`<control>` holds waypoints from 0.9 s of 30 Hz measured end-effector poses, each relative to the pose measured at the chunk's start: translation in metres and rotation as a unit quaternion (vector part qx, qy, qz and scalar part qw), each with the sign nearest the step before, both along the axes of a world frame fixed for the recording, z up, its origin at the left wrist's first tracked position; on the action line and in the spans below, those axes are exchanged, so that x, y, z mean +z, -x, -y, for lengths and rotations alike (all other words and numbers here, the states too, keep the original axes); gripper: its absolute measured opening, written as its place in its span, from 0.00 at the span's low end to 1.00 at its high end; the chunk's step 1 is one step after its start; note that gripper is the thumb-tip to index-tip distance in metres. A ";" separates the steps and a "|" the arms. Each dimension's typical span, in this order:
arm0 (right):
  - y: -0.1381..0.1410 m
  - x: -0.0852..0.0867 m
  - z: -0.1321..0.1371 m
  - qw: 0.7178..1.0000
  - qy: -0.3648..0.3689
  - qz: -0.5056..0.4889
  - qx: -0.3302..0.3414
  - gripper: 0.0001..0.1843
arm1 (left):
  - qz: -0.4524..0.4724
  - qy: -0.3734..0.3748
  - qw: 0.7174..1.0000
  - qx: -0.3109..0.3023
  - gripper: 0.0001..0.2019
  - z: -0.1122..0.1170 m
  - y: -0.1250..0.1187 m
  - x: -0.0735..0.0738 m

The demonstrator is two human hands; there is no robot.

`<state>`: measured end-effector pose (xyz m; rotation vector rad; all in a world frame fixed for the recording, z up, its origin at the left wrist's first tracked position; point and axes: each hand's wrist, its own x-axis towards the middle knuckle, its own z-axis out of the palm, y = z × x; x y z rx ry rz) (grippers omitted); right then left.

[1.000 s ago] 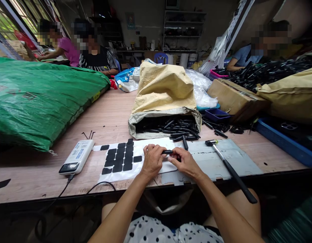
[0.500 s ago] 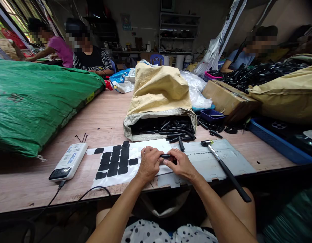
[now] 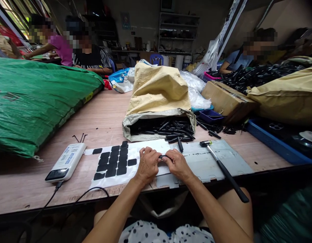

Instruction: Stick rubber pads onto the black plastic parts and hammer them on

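Observation:
Between my two hands is a slim black pen-shaped piece, mostly covered by the fingers. My left hand is closed around its left end, while my right hand pinches the other end with thumb and fingers. Both hands are just above a white sheet and a grey board. A similar black piece lies just beyond my right hand. Farther back, a tan sack lies with its mouth towards me, and many more black pieces show inside and spill out.
Rounded black stickers cover part of the sheet. A hammer overhangs the table edge on the right. A white power bank with a cable stands left, near a green sack. A blue tray is at right. Several people sit across.
My right-hand fingers have closed further over the black piece, so less of it shows. The hammer, sheet and sack stay in place; the view has shifted slightly.

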<state>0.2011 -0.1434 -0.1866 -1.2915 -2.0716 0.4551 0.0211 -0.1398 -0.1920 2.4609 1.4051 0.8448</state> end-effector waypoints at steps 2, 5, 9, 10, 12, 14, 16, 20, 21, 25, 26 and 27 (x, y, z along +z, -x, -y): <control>0.002 -0.001 0.000 1.000 -0.007 0.001 -0.004 0.16 | 0.002 -0.002 1.000 -0.004 0.09 0.000 0.001 0.001; 0.001 0.001 0.004 1.000 -0.007 0.005 -0.012 0.14 | 0.006 0.008 1.000 0.007 0.09 0.002 0.000 0.004; -0.013 0.008 0.009 0.998 -0.027 -0.008 -0.054 0.08 | -0.001 0.024 1.000 0.015 0.08 0.004 -0.003 0.007; -0.019 0.009 0.009 0.994 -0.043 -0.011 -0.098 0.08 | -0.002 0.027 1.000 0.014 0.07 0.003 -0.003 0.007; -0.032 0.006 0.006 0.976 -0.065 -0.003 -0.207 0.11 | 0.007 0.032 0.999 0.011 0.07 0.001 -0.003 0.007; -0.043 0.001 0.001 0.959 -0.055 0.020 -0.278 0.13 | 0.024 0.032 0.999 0.003 0.08 -0.001 -0.002 0.008; -0.049 -0.004 -0.003 0.955 -0.030 0.046 -0.290 0.13 | 0.045 0.029 0.998 -0.017 0.08 0.002 0.000 0.014; -0.050 -0.010 -0.005 0.957 -0.027 0.071 -0.280 0.11 | 0.073 0.072 0.983 -0.151 0.09 0.039 0.003 0.032; -0.050 -0.010 -0.005 0.957 -0.028 0.074 -0.280 0.10 | 0.071 0.105 0.972 -0.197 0.10 0.054 0.002 0.033; -0.049 -0.011 -0.004 0.955 -0.032 0.090 -0.282 0.11 | -0.003 0.234 0.935 -0.265 0.09 0.112 -0.006 0.008; -0.049 -0.011 -0.003 0.954 -0.033 0.094 -0.282 0.11 | -0.013 0.258 0.938 -0.230 0.09 0.120 -0.008 -0.006; -0.049 -0.011 -0.003 0.954 -0.034 0.097 -0.281 0.11 | -0.013 0.274 0.945 -0.181 0.09 0.124 -0.010 -0.022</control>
